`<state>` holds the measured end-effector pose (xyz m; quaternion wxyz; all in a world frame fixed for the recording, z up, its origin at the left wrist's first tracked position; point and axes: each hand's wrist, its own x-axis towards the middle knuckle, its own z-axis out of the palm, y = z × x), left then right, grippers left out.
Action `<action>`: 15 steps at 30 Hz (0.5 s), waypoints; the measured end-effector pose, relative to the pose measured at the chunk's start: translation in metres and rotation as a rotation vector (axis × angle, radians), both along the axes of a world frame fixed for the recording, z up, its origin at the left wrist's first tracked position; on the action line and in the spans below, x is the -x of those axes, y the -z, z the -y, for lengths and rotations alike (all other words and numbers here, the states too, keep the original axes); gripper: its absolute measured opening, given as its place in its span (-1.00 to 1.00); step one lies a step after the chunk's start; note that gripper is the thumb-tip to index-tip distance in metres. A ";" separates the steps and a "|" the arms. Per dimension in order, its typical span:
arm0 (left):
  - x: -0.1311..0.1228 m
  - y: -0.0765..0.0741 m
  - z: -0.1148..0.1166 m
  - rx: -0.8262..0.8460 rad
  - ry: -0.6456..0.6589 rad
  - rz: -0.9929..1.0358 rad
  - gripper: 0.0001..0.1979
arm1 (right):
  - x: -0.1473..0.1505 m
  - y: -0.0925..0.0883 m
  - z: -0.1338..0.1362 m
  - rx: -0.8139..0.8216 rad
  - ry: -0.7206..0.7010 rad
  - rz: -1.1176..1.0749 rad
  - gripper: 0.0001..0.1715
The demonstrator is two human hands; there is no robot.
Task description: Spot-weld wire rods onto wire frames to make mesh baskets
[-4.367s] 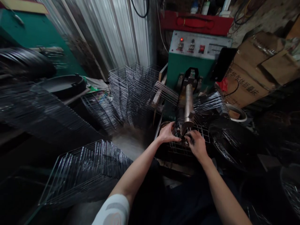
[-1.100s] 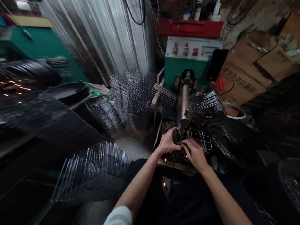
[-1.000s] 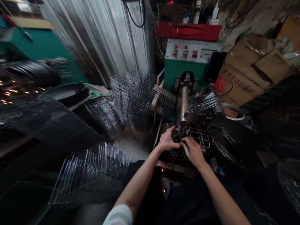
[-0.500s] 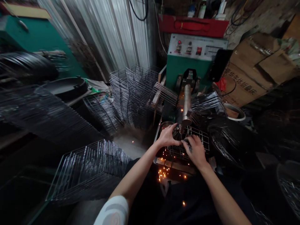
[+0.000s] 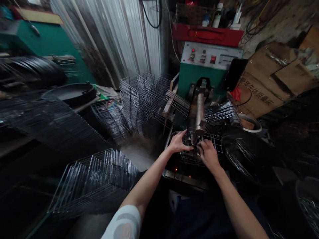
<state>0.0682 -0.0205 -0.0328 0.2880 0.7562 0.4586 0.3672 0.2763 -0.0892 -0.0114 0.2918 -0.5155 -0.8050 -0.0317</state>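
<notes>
A wire rack (image 5: 216, 142) of thin metal bars lies under the metal electrode arm (image 5: 200, 114) of a green spot welder (image 5: 185, 83). My left hand (image 5: 178, 142) is at the rack's left side, its thumb reaching toward the electrode tip and its index finger stretched forward. The other left fingers curl down at the rack. My right hand (image 5: 208, 152) is closed at the rack just right of the tip, fingers bent in a pinch. A small dark piece shows between the two hands, too small to name. Two faint sparks glow below.
Stacked wire racks (image 5: 134, 99) stand left of the machine, with another stack (image 5: 99, 179) nearer my left arm. Loose wire rods (image 5: 221, 111) lie right of the electrode. A dark basin (image 5: 239, 149), a cardboard box (image 5: 264, 86) and a phone (image 5: 234, 74) are on the right.
The shower of orange sparks below the rack has died down to a couple of specks. My right hand has shifted slightly right and its fingers are bent more. The view has tilted slightly upward.
</notes>
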 end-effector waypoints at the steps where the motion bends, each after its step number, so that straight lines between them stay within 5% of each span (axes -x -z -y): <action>1: 0.001 -0.001 -0.001 -0.011 0.005 -0.016 0.15 | 0.000 -0.001 -0.001 0.001 -0.001 0.000 -0.84; 10: 0.001 -0.004 0.001 -0.023 -0.015 -0.089 0.12 | 0.003 0.002 -0.003 -0.002 -0.048 -0.082 -0.80; 15: 0.026 0.027 0.013 0.037 0.017 -0.001 0.38 | -0.009 -0.002 0.012 0.018 -0.054 -0.228 -0.83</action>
